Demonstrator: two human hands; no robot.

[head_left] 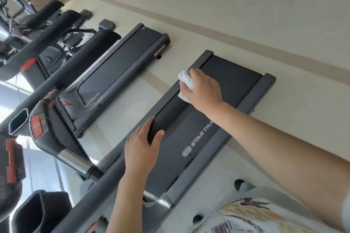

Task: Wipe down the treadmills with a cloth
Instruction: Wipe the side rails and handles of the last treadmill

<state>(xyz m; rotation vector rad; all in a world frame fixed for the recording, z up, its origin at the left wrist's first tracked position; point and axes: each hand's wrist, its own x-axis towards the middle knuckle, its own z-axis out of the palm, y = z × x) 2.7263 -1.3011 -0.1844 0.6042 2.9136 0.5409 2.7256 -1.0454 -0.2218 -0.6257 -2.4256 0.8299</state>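
We see the right hand (203, 89) bunched around a white cloth (186, 85) at the far end of the black handrail (168, 108) of the near treadmill (223, 91) (its belt reads STAR TRAC). The left hand (141, 149) wraps the same rail lower down, thumb across the top. A second treadmill (125, 62) stands beside it on the pale floor (246, 24).
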